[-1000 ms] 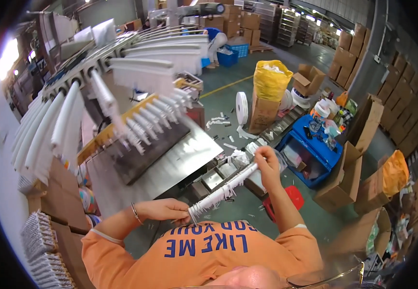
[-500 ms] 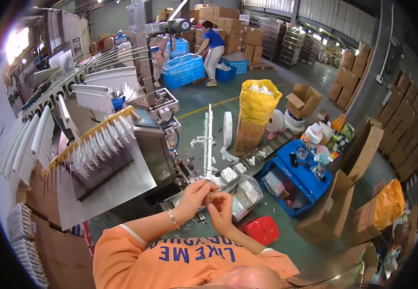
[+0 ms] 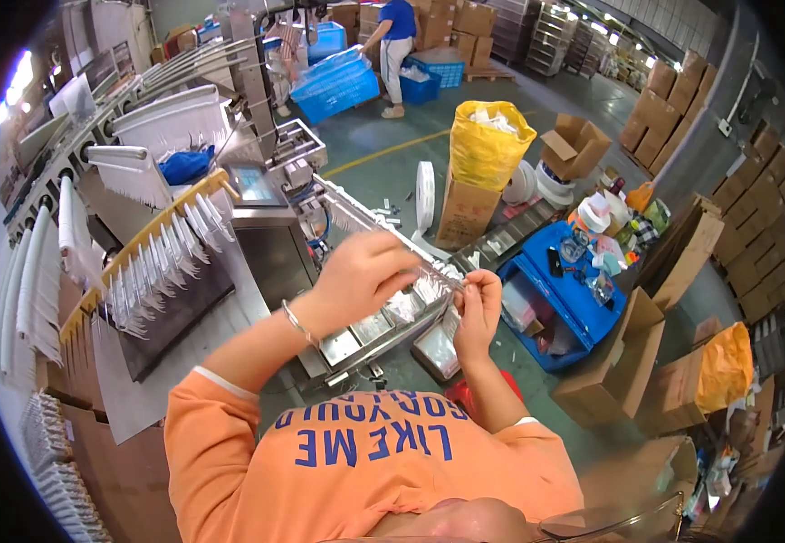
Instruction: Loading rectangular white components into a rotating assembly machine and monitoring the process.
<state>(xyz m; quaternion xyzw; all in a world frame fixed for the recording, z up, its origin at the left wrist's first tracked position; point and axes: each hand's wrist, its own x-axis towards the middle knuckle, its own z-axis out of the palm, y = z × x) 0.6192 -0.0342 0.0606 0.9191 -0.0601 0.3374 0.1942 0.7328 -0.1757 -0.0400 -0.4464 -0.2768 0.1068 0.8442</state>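
Over the metal trays point(image 3: 340, 346), a slim pale strip point(image 3: 440, 274) slants leftward; the right hand point(image 3: 478, 313) pinches its near end; the left hand point(image 3: 361, 279) curls alongside, hold unclear; light, even fingertip pressure should limit bending.

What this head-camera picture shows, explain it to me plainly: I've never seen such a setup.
There is no robot here, just a person working bare-handed. The picture comes from a head-worn fisheye camera looking down, so straight edges bend toward its rim. The right hand seems to have its grip on the end of a long pale strip, which runs away toward the upper left. The left hand is close beside it; whether it touches the strip is unclear. Over on the left, white fringed pieces hang along a wooden bar above a metal table.
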